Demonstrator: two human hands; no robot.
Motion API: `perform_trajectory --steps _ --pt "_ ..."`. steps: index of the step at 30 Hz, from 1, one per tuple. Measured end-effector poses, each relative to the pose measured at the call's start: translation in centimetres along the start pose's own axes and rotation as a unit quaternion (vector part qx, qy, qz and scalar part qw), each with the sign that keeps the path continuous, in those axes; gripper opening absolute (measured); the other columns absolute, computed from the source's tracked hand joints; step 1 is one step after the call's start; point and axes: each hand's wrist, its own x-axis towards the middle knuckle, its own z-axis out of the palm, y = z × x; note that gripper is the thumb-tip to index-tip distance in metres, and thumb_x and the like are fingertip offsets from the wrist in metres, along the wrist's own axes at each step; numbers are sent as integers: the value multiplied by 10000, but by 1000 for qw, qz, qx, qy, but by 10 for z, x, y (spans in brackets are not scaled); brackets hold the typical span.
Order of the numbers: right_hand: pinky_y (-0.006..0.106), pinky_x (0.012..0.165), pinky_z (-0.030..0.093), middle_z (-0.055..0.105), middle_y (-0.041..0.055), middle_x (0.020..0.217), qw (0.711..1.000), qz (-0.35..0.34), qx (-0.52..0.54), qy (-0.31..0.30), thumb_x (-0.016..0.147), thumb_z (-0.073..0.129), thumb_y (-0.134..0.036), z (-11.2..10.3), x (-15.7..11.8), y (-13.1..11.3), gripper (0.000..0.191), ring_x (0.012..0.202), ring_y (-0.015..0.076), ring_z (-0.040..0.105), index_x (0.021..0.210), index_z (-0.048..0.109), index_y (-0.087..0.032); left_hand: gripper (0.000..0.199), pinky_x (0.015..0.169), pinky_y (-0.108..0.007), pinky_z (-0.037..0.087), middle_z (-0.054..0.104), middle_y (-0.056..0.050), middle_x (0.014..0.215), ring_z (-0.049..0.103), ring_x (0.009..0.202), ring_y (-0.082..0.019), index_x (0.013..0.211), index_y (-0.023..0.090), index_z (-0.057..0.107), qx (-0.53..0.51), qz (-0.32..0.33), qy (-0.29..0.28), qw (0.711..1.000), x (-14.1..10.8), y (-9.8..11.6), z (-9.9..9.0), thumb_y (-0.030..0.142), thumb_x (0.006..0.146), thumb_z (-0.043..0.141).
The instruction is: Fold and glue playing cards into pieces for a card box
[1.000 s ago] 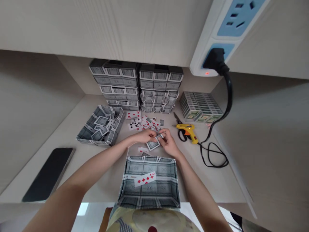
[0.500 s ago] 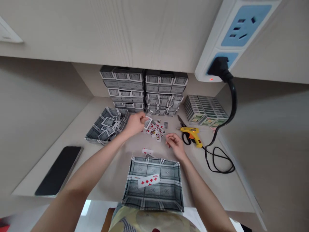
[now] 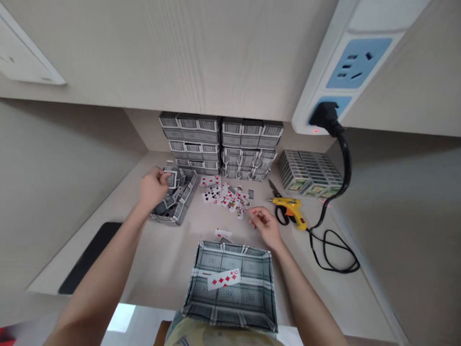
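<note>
My left hand (image 3: 154, 188) pinches a playing card (image 3: 172, 179) over the far left part of an open box made of cards (image 3: 188, 198). Loose cards and card pieces fill that box, and my hand and wrist hide its left side. Near the scattered face-up cards (image 3: 230, 199), my right hand (image 3: 264, 223) hovers with fingers loosely curled and nothing visible in them. Close to my body stands another open card box (image 3: 252, 288), with a six of diamonds strip (image 3: 224, 279) lying inside. Just beyond its far wall lies a small red-marked card (image 3: 222, 233).
Card boxes (image 3: 194, 139) are stacked against the back wall. Packed card decks (image 3: 309, 173) stand at back right. A yellow glue gun (image 3: 291, 206), over black-handled scissors (image 3: 281, 215), trails a black cord (image 3: 334, 271). A phone (image 3: 88, 257) lies left; a power strip (image 3: 360, 62) hangs above right.
My left hand has carried the card leftward from the scattered cards to the left box, uncovering heart and spade cards. That box looks turned. My right hand stays roughly in place; the view has shifted slightly.
</note>
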Motion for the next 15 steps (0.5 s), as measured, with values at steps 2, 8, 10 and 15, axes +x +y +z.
perform_trajectory --steps 2,8,10,15 --pt "260 506 405 545 -2 618 1000 -13 -14 7 758 553 -420 -3 -1 -2 242 535 129 499 857 547 -199 175 515 -231 309 586 -39 642 524 567 -158 784 169 542 16 0 -10 1000 -4 -5 2 314 766 447" --pt "289 548 438 546 -2 642 996 -36 -61 46 785 528 -377 -26 -4 -10 195 542 137 520 887 538 -210 299 573 -259 353 654 -90 750 591 691 -217 811 173 608 69 12 -69 995 -13 -19 8 414 786 435" --pt "296 571 441 543 -1 646 991 -53 -90 86 785 528 -366 -36 -4 -12 188 553 138 520 889 538 -210 324 606 -278 369 666 -107 829 598 747 -240 854 181 631 90 16 -90 992 -17 -20 8 419 802 417" --pt "295 574 429 551 18 677 972 -80 -141 169 809 474 -405 -55 -3 -17 240 577 144 508 927 521 -201 412 737 -332 390 625 -145 987 559 912 -281 1076 168 573 112 45 -42 992 -24 -8 -1 443 813 414"
